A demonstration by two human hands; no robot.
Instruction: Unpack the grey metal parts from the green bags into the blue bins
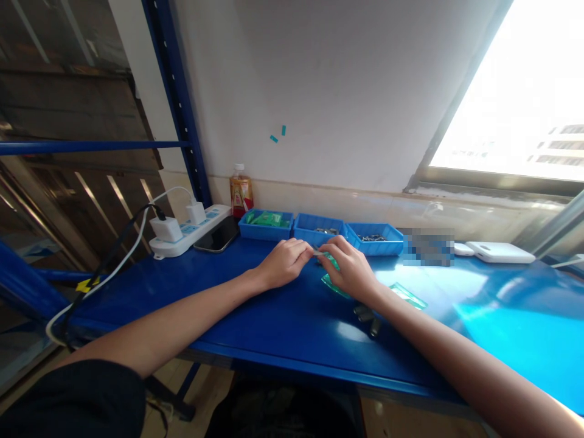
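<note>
My left hand point(285, 264) and my right hand point(347, 267) meet over the blue table, fingertips pinched together. Between them is a small thin pale piece point(316, 252), gripped from both sides; its kind is too small to make out. Under my right hand lies a green packet point(334, 286), partly covered by the fingers. A second green packet point(407, 296) rests beyond my right wrist. Several dark grey metal cylinders point(375, 327) lie on the table just below that wrist, some partly hidden by it.
Three blue bins line the back: one with green packets point(267, 218), two with small metal parts point(326, 231) point(371, 238). At left are a power strip point(185, 234), a phone point(218, 236) and a drink bottle point(241, 191). A white device point(500, 252) lies at right.
</note>
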